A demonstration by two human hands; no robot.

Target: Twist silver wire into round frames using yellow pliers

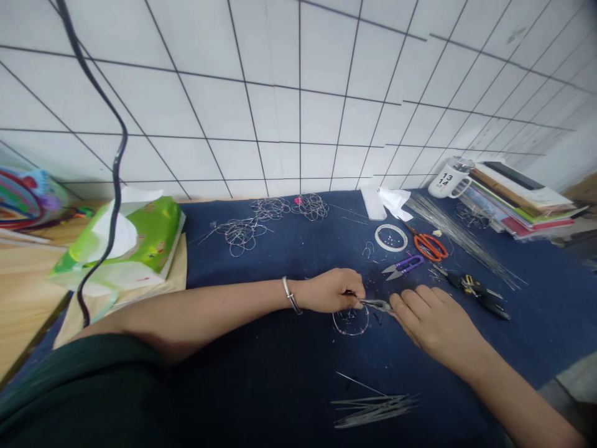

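My left hand (333, 290), with a silver bangle at the wrist, is closed in a pinch on a beaded wire ring (351, 334), which hangs below its fingers over the dark blue cloth. My right hand (429, 317) is wrapped round metal pliers (379, 305), whose jaws point left and reach my left fingertips. The handles of the pliers are hidden in my right palm. Small loose bits lie around the ring. The exact spot where the jaws meet the wire is too small to make out.
Behind my hands lie tangled wire rings (240, 235), a white spool (390, 238), purple snips (403, 266) and orange scissors (430, 247). Black pliers (487, 298) and long wires (457, 236) are right. Cut wires (375, 410) lie in front. A tissue pack (153, 239) is left, a mug (450, 179) back right.
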